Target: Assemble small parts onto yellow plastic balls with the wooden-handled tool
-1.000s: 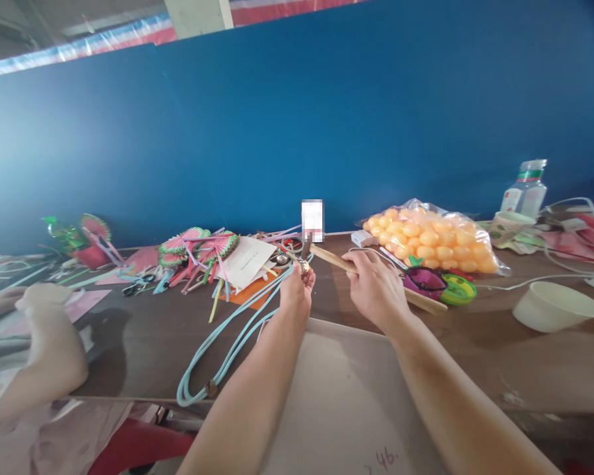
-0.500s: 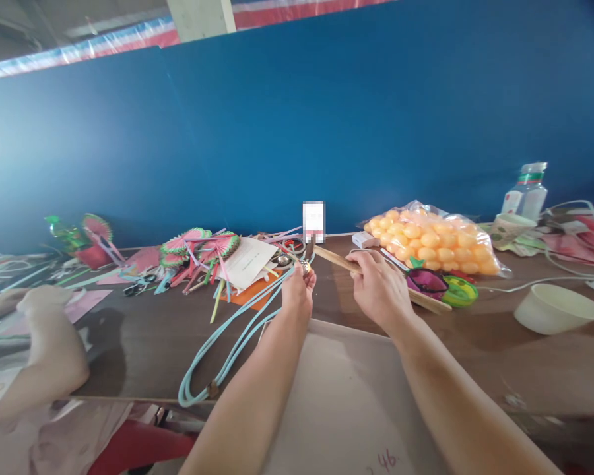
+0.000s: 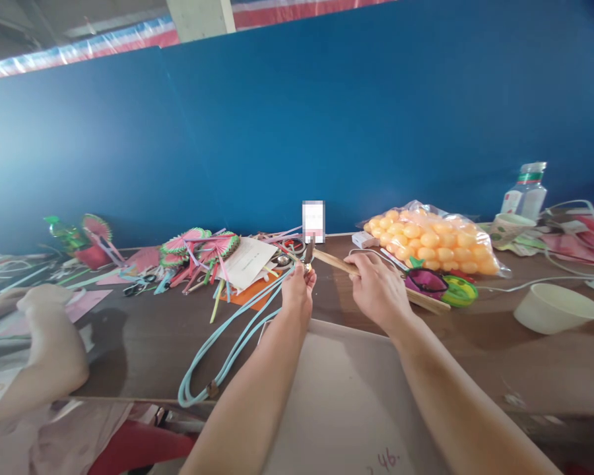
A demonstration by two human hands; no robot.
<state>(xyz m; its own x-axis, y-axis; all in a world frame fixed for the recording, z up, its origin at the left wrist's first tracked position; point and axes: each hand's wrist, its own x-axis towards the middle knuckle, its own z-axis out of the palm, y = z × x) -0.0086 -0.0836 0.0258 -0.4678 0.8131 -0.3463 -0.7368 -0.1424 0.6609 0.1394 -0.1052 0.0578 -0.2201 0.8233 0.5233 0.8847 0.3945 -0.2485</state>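
My right hand [image 3: 381, 287] is wrapped round the wooden handle of a hammer [image 3: 334, 261], whose dark head is over the fingertips of my left hand. My left hand [image 3: 298, 290] is closed, pinching a small shiny gold-coloured metal piece [image 3: 307, 267] just below the hammer head. Whether the hammer head touches the piece I cannot tell. Loops of light blue cord [image 3: 193, 369] run from near my left hand across the table to its front edge, with a small brown fastener [image 3: 212, 388] on them.
A bag of orange balls [image 3: 435, 241] lies right of centre, by purple and green mesh items [image 3: 459, 291]. A white bowl [image 3: 557, 309] stands further right. Paper fans [image 3: 218, 245], sheets and scissors [image 3: 139, 285] clutter the left. Another person's arm [image 3: 54, 336] rests at far left.
The hammer's handle and my right hand have dipped very slightly. My left hand and the cord look the same.
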